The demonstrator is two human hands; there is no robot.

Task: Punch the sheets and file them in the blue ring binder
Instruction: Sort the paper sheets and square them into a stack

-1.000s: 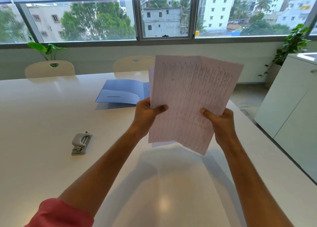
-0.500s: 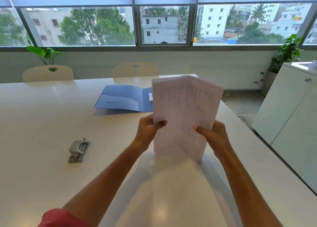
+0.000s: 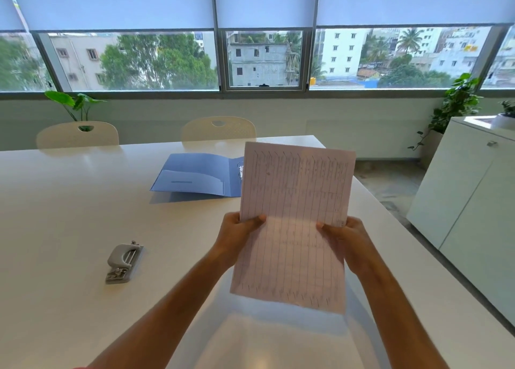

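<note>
Head view: I see left hand (image 3: 237,233) and right hand (image 3: 348,237) each with grip pinching sheets (image 3: 295,215) mid-edge (light, floppy, slide-prone); hold both sides.

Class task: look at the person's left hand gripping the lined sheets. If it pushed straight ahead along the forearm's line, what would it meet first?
Probably the open blue ring binder lying on the white table: the left hand points up-table toward it. Depth is unclear, and the hand is raised, so it might pass above.
</note>
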